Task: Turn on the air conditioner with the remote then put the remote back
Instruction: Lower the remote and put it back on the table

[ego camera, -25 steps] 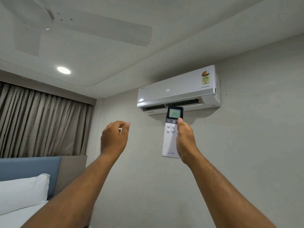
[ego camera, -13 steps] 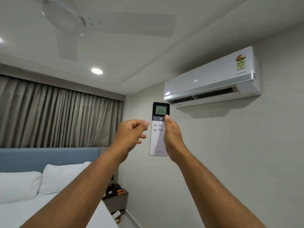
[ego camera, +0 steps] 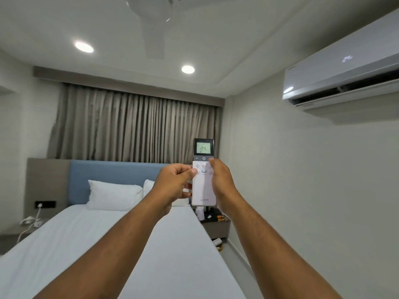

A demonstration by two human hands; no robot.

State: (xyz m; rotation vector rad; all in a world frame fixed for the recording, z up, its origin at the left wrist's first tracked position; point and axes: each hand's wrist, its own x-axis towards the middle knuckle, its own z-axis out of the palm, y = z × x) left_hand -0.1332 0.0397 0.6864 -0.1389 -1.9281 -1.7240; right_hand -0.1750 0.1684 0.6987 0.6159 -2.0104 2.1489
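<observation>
The white remote (ego camera: 203,188) stands upright in front of me, its lit screen reading 24. My right hand (ego camera: 221,181) grips its right edge, thumb near the upper buttons. On the left edge my left hand (ego camera: 174,182) also holds it, thumb on the button pad. The white air conditioner (ego camera: 341,78) hangs high on the right wall, its flap open and a lit readout on its front; its right end is cut off by the frame.
A bed (ego camera: 133,244) with white sheet, pillows (ego camera: 114,195) and blue headboard lies below my arms. A cluttered bedside table (ego camera: 216,225) stands by the right wall, another with a cable (ego camera: 28,227) at left. Curtains (ego camera: 133,126) cover the far wall; ceiling fan (ego camera: 151,22) overhead.
My view swung left and down from the air conditioner toward the bed. The remote came down with my right hand, and my left hand closed onto its left edge.
</observation>
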